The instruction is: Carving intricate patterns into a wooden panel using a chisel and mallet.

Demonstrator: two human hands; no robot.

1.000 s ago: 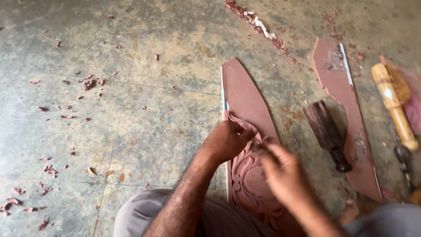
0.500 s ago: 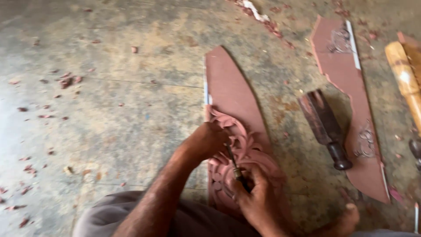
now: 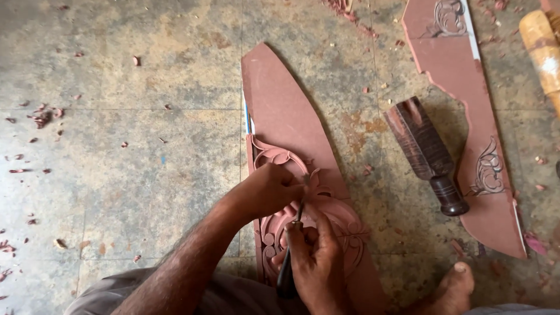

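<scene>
A long reddish-brown wooden panel lies on the floor, its near half carved with scrolls and leaves. My right hand grips a dark-handled carving chisel, its blade tip set on the carving. My left hand rests on the carved area and pinches the blade near its tip. Both hands sit over the lower part of the panel and hide some of the relief.
A dark wooden mallet lies to the right of the panel. A second carved panel lies further right, with a pale wooden handle at the top right edge. Wood chips litter the concrete floor. My bare foot is at lower right.
The view has moved closer and shifted left. My right hand has drawn back toward me with the chisel, and my left hand has closed on the blade.
</scene>
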